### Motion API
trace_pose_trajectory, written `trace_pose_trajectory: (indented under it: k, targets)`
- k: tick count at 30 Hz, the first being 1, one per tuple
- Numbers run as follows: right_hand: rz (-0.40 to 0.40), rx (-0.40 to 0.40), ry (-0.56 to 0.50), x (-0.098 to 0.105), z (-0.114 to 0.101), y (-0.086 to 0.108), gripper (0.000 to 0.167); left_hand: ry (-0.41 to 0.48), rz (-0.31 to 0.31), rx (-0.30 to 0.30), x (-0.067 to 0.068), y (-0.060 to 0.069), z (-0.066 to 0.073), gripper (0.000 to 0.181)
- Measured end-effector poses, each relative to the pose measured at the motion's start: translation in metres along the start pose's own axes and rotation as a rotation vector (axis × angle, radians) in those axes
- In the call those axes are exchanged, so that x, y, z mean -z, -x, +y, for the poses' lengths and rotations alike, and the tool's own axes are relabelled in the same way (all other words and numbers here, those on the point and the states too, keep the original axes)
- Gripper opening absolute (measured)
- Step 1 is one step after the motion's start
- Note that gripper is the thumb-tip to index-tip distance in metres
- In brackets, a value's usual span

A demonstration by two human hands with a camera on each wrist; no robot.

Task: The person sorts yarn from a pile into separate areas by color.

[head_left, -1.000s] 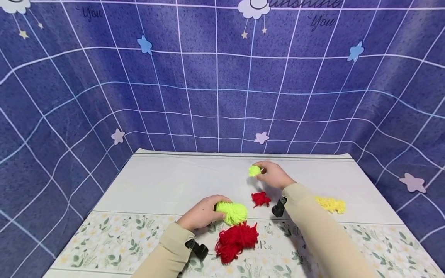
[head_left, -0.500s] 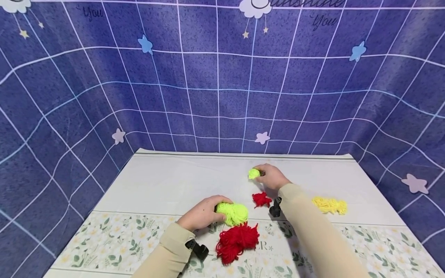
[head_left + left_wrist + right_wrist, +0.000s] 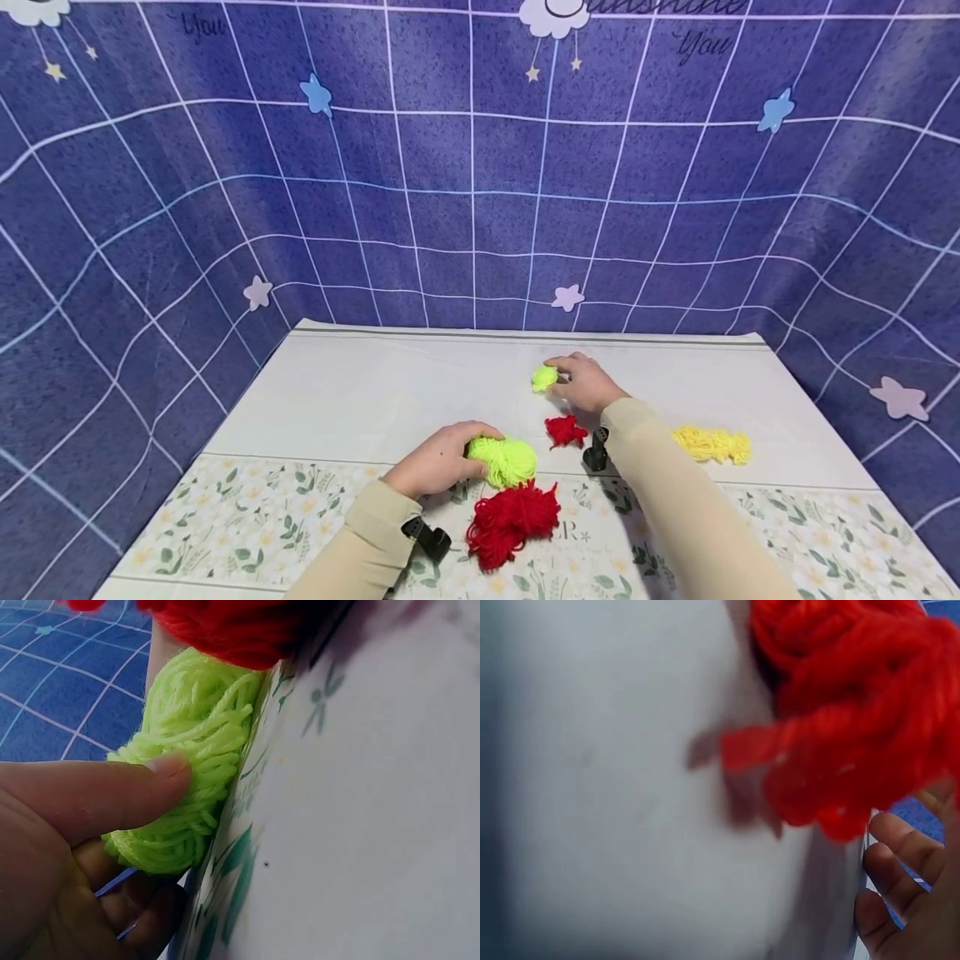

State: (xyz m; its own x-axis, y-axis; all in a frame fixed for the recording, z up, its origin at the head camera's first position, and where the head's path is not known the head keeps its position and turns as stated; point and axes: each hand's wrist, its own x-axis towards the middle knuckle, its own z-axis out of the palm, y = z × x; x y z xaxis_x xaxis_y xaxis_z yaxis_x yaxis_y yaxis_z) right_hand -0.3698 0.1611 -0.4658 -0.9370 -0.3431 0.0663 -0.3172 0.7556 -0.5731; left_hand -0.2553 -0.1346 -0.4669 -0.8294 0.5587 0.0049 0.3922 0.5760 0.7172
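Observation:
My left hand [image 3: 442, 457] grips a neon yellow-green skein of yarn [image 3: 510, 462] on the table; in the left wrist view the thumb lies across that skein [image 3: 191, 742]. Just in front of it is a larger red skein of yarn [image 3: 513, 525]. Farther back, a small neon yellow-green yarn bundle [image 3: 543, 379] lies on the white surface. My right hand [image 3: 590, 385] is beside it, thumb and forefinger parted at its right edge. A small red yarn bundle [image 3: 566, 431] lies in front of that hand and blocks much of the right wrist view.
A pale yellow yarn bundle [image 3: 712, 444] lies right of my right forearm. The table [image 3: 360, 383] has a white back part and a flower-printed front strip. A blue grid-patterned curtain [image 3: 480, 217] stands behind and at both sides.
My right hand has lowered slightly, with the small yellow-green bundle now down on the table and the fingers loosened from it. My left hand stays on its skein.

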Motion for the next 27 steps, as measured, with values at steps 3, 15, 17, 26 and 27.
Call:
trace_pose_trajectory:
  k: [3,15,17,26,27]
  targets:
    - [-0.002,0.015,-0.011,0.004,-0.003,0.003,0.057,-0.033,0.014,-0.009,0.001,0.000,0.003,0.043]
    - [0.013,0.064,-0.025,0.015,0.003,0.016,0.056,-0.165,0.064,-0.022,0.023,-0.023,0.018,0.037]
    - [0.015,0.060,-0.020,0.017,0.003,0.017,0.056,-0.172,0.088,-0.021,0.028,-0.031,0.019,0.036]
    - [0.010,0.060,0.000,0.021,0.007,0.018,0.055,-0.086,0.167,0.016,0.037,-0.064,0.010,0.034]
    - [0.009,0.060,-0.001,0.021,0.008,0.018,0.056,-0.071,0.173,0.023,0.037,-0.067,0.008,0.034]
